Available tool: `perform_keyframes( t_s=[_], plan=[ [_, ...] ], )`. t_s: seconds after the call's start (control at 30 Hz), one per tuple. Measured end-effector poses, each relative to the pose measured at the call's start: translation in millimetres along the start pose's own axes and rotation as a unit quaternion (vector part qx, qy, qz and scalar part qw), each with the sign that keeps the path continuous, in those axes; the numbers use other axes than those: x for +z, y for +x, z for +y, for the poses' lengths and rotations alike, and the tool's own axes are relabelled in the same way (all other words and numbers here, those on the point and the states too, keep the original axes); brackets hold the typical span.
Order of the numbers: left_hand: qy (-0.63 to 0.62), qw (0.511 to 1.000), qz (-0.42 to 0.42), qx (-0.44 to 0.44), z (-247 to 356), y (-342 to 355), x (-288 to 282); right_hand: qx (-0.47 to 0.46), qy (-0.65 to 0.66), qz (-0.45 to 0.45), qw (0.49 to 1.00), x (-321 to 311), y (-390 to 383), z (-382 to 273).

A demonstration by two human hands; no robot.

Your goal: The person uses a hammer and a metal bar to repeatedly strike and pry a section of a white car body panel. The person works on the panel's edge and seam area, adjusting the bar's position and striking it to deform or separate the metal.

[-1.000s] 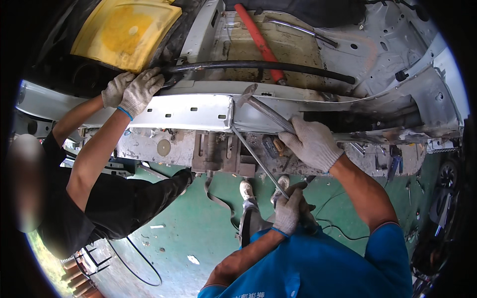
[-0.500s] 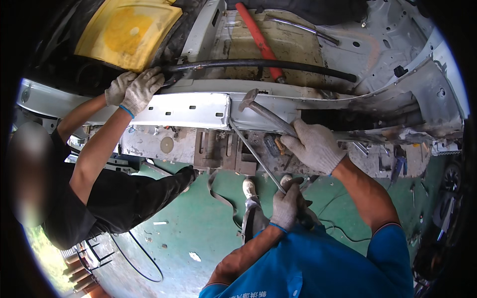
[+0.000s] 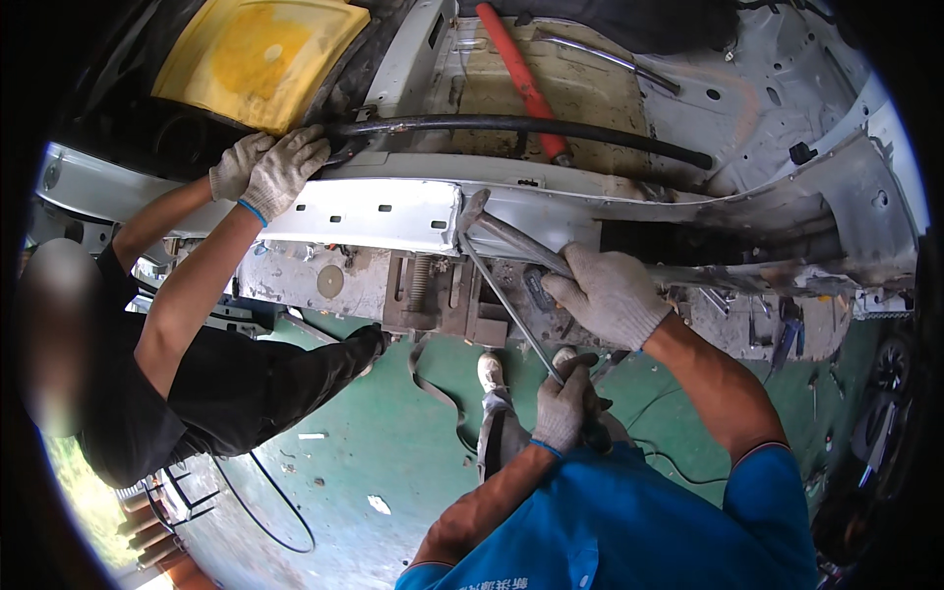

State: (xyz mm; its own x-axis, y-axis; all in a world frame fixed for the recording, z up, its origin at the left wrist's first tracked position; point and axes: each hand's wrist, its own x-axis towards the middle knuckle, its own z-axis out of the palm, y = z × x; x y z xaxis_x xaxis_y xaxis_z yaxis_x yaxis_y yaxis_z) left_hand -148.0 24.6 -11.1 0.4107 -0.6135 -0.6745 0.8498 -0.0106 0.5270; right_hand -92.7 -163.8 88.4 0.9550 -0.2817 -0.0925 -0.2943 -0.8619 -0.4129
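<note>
Two gloved hands grip long metal bars wedged under a white car sill (image 3: 393, 211). The right hand (image 3: 610, 295), arm stretched forward, is clenched around the thick bar (image 3: 506, 236). The left hand (image 3: 562, 405), elbow bent, is closed around the thin rod (image 3: 501, 300) lower down. A co-worker's gloved hands (image 3: 267, 169) press on the sill's left end.

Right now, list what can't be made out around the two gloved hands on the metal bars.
- Head view: the right hand covers the part of the thick bar it grips, so the fingers' hold is hidden.
- The thin rod ends inside the left hand; its lower end is unseen.
- The bar tips at the white sill are too small to tell how they engage.
- The co-worker's hands hide what they press on.
</note>
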Motion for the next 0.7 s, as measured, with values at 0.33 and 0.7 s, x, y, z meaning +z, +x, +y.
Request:
perform_keyframes(
  t_s=[0.33,0.7],
  plan=[
    [0.028,0.999,-0.014,0.006,2,-2,-2,-0.05,-0.033,0.052,0.997,-12,9,-16],
    [0.018,0.999,-0.003,-0.028,6,-5,-1,-0.037,-0.068,0.044,0.996,-18,19,-24]
  ],
)
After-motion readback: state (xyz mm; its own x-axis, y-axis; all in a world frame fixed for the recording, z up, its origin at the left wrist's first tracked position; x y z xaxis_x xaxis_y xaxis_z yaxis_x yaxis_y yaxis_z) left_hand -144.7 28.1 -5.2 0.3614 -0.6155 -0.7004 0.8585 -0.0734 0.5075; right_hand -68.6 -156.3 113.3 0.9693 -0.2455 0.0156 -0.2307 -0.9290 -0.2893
